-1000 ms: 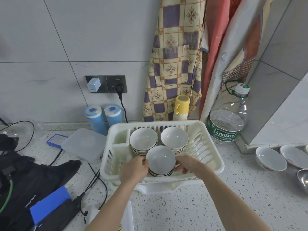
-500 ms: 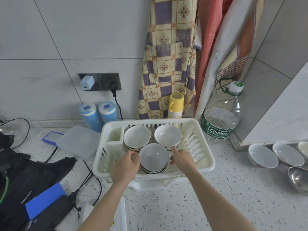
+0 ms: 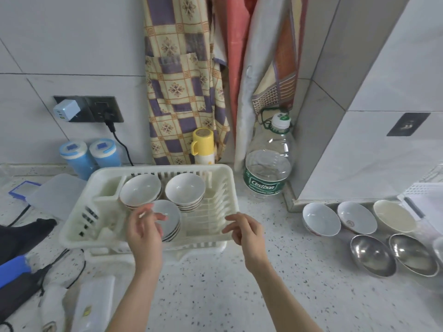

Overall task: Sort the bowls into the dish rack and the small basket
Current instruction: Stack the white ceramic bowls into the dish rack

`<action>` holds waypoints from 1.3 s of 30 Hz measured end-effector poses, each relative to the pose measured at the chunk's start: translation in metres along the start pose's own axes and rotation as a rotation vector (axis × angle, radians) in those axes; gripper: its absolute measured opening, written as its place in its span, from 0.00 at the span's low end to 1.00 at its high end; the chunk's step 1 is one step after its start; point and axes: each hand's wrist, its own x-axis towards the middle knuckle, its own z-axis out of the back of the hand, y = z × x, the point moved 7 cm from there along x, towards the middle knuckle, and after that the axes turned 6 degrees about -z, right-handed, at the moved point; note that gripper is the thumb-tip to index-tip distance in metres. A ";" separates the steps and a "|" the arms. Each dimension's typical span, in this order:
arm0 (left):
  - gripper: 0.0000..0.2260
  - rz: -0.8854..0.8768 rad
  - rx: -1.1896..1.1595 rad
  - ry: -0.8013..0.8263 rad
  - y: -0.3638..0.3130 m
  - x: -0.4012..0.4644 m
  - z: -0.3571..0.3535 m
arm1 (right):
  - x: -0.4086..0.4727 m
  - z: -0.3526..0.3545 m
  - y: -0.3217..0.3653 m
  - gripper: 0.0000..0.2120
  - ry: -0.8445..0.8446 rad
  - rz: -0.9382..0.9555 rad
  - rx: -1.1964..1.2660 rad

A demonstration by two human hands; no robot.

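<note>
On my speckled surface sits the rack with three bowl stacks; both my hands, left and right, hover at its front, fingers loosely spread, empty.

Your left arm: bare forearm rising from the bottom edge, left of centre, toward mid-frame.
Your left hand: back toward the camera, just left of centre; fingers loosely bent and spread, thumb out to the right, gripping nothing.
Your right arm: bare forearm running from the lower right up toward the centre.
Your right hand: right of centre, level with the left; fingers loosely curled leftward, empty.
</note>
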 end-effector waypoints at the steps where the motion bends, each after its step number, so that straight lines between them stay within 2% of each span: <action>1: 0.08 0.008 -0.015 0.023 -0.001 -0.018 -0.017 | -0.003 0.023 0.000 0.14 -0.032 -0.010 0.008; 4: 0.07 0.028 -0.029 0.151 0.006 -0.069 -0.075 | -0.007 0.096 0.001 0.14 -0.165 -0.032 0.038; 6: 0.07 0.067 0.013 0.301 0.019 -0.100 -0.119 | -0.006 0.144 0.006 0.14 -0.261 -0.026 0.052; 10: 0.06 0.245 0.224 0.647 0.060 -0.158 -0.200 | 0.000 0.234 0.020 0.11 -0.451 -0.050 0.069; 13: 0.08 0.422 0.380 0.773 0.093 -0.190 -0.240 | 0.006 0.296 0.031 0.09 -0.570 -0.077 -0.025; 18: 0.08 0.709 0.524 0.807 0.136 -0.217 -0.278 | 0.016 0.378 0.048 0.08 -0.804 -0.115 -0.322; 20: 0.08 0.805 0.544 0.801 0.148 -0.224 -0.288 | 0.025 0.397 0.048 0.10 -0.810 -0.186 -0.462; 23: 0.13 0.889 0.527 0.755 0.162 -0.229 -0.299 | 0.042 0.414 0.046 0.13 -0.786 -0.286 -0.633; 25: 0.15 0.909 0.515 0.739 0.169 -0.230 -0.306 | 0.053 0.421 0.045 0.11 -0.772 -0.342 -0.702; 30: 0.13 0.948 0.485 0.729 0.184 -0.235 -0.322 | 0.081 0.431 0.032 0.10 -0.663 -0.459 -0.798; 34: 0.11 0.944 0.445 0.753 0.189 -0.237 -0.331 | 0.094 0.430 0.026 0.07 -0.588 -0.484 -0.764; 39: 0.14 0.887 0.453 0.779 0.190 -0.233 -0.334 | 0.101 0.426 0.023 0.07 -0.589 -0.498 -0.726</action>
